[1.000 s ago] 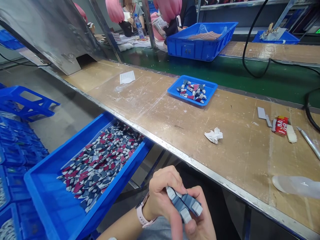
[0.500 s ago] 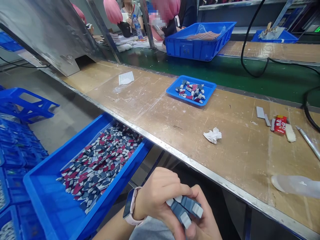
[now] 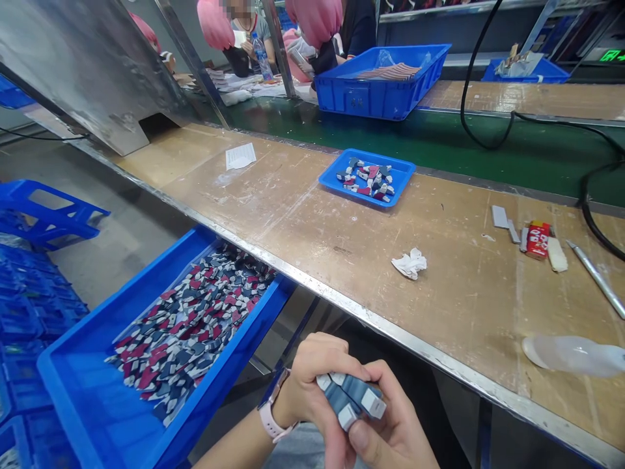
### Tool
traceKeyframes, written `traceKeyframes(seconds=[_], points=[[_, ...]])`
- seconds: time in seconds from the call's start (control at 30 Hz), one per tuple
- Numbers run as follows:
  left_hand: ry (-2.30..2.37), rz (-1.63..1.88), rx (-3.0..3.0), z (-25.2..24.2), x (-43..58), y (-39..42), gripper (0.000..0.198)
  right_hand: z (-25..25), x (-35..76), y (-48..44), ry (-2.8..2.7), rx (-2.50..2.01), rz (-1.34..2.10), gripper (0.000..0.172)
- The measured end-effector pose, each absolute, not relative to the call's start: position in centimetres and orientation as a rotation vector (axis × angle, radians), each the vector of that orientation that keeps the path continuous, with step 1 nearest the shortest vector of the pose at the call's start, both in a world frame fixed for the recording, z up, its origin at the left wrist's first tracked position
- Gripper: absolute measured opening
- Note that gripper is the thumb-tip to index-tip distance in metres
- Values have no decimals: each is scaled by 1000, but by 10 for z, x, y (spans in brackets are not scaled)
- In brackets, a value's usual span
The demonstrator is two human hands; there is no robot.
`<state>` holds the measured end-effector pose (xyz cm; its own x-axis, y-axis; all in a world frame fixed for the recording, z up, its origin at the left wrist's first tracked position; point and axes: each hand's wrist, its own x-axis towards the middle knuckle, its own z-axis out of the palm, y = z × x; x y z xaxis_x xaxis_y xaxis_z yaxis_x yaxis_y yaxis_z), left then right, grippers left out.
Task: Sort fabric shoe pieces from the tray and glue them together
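Observation:
Two small dark grey-blue pieces with white ends (image 3: 352, 395) lie side by side between my hands, above my lap near the table's front edge. My left hand (image 3: 319, 374), with a pink-strapped watch on its wrist, curls round them from the left. From the right, my right hand (image 3: 395, 417) grips the same pieces, its thumb by the white end of the nearer one. Fingers partly hide the pieces. To the left, a large blue bin (image 3: 161, 443) holds a heap of similar grey-blue, dark red and white pieces.
A small blue tray (image 3: 327, 183) with several such pieces sits on the brown table (image 3: 303, 241). Crumpled white tissue (image 3: 411, 263), a red packet (image 3: 538, 240), a metal pen-like tool (image 3: 596, 277) and a translucent bottle (image 3: 571, 355) lie rightward. Co-workers in pink caps sit beyond the green belt (image 3: 278, 120).
My left wrist has turned, so the watch face now points away. The two pieces have tilted slightly in my hands, and the view has shifted a little.

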<state>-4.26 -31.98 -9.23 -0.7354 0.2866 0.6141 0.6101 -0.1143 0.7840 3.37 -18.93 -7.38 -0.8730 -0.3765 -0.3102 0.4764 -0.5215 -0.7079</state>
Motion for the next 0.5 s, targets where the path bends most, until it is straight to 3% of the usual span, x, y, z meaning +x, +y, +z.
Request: traceKeyframes(seconds=[0.23, 0.5], points=[[-2047, -1887, -897, -86, -44, -321, 77, -74, 22, -189, 1110, 79, -2377, 54], [-2201, -1587, -921, -71, -46, -326, 72, -97, 13, -192, 1189, 103, -2434, 61]])
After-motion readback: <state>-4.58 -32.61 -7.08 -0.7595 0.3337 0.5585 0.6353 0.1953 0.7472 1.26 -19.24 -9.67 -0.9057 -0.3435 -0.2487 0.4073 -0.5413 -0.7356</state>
